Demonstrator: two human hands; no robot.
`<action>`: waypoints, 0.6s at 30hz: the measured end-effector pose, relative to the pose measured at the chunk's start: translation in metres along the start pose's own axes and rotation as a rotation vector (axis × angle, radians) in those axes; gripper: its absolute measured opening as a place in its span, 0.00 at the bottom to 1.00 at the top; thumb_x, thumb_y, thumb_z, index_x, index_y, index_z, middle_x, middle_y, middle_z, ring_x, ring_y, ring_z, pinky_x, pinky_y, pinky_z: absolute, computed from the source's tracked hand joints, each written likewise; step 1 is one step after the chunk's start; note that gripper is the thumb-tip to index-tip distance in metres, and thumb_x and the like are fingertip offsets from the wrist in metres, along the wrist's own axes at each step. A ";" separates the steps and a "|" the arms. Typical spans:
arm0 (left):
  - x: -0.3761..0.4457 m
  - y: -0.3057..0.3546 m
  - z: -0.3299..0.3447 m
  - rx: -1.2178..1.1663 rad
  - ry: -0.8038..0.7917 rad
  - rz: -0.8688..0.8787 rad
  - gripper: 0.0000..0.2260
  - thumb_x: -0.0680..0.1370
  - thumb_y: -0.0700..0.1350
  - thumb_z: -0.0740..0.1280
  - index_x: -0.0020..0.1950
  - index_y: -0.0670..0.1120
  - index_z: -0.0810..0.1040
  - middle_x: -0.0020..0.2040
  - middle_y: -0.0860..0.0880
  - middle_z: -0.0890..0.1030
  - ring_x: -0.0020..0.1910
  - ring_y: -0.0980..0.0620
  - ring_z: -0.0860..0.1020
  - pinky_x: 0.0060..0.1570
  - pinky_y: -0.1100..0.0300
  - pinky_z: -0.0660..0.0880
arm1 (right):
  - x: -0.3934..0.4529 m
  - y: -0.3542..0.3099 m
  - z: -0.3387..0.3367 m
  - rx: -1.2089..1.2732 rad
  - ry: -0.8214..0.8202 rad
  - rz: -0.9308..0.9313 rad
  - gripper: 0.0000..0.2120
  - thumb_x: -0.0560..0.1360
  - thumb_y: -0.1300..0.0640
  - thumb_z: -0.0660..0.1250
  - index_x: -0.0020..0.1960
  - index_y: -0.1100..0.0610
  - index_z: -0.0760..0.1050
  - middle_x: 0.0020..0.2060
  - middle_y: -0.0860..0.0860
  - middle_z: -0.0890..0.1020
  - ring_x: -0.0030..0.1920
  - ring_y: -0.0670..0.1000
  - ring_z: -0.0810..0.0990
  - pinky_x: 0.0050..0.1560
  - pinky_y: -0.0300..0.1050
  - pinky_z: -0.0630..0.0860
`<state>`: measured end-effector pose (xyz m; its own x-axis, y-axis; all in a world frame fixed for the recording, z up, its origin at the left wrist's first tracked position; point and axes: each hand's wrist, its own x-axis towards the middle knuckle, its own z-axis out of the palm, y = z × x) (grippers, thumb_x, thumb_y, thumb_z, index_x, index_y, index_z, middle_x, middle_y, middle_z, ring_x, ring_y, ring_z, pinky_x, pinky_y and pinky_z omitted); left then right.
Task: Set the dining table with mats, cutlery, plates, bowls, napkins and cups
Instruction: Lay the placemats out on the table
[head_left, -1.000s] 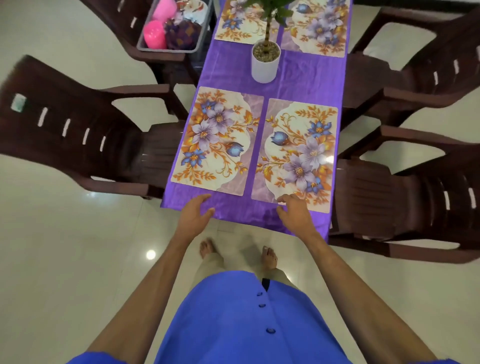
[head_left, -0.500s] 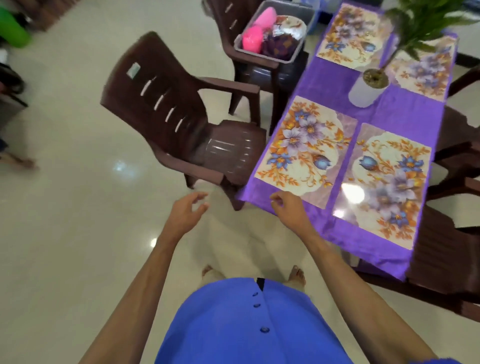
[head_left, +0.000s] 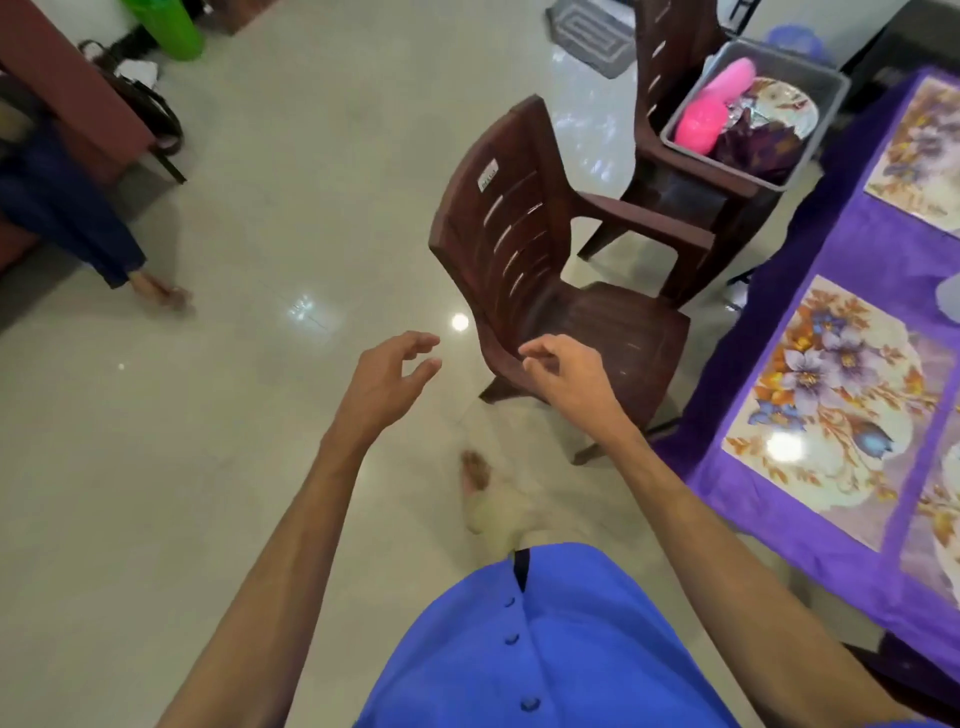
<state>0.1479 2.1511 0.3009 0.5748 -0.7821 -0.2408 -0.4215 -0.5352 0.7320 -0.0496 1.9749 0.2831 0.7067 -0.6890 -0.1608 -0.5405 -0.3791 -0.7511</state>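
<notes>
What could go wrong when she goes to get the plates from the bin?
She might bump the brown chair, which stands between her empty hands and the grey bin. The bin sits on another chair's seat, so tugging it could tip the plates and pink cups out. The shiny floor may be slippery for bare feet.
</notes>
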 end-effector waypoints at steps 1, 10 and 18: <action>0.020 -0.004 -0.015 -0.012 0.007 0.011 0.14 0.82 0.50 0.70 0.67 0.52 0.81 0.62 0.54 0.84 0.61 0.56 0.80 0.61 0.59 0.74 | 0.024 -0.015 0.006 0.030 0.020 0.000 0.09 0.78 0.59 0.69 0.57 0.56 0.84 0.52 0.49 0.85 0.51 0.45 0.83 0.57 0.41 0.79; 0.221 -0.012 -0.141 0.058 -0.029 0.139 0.14 0.82 0.51 0.70 0.68 0.54 0.81 0.63 0.58 0.82 0.61 0.58 0.78 0.62 0.60 0.73 | 0.234 -0.114 0.036 0.136 0.228 -0.056 0.08 0.80 0.57 0.70 0.58 0.54 0.84 0.53 0.47 0.83 0.51 0.43 0.82 0.56 0.44 0.81; 0.445 0.033 -0.170 0.135 -0.263 0.322 0.13 0.82 0.51 0.70 0.67 0.56 0.81 0.62 0.59 0.82 0.61 0.58 0.78 0.60 0.59 0.73 | 0.397 -0.127 0.002 0.099 0.353 0.125 0.12 0.80 0.55 0.69 0.62 0.52 0.82 0.52 0.44 0.79 0.45 0.42 0.79 0.54 0.39 0.76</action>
<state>0.5090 1.8393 0.3262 0.2087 -0.9611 -0.1808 -0.6477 -0.2743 0.7108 0.3005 1.7508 0.3139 0.4278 -0.9031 -0.0377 -0.5541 -0.2291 -0.8003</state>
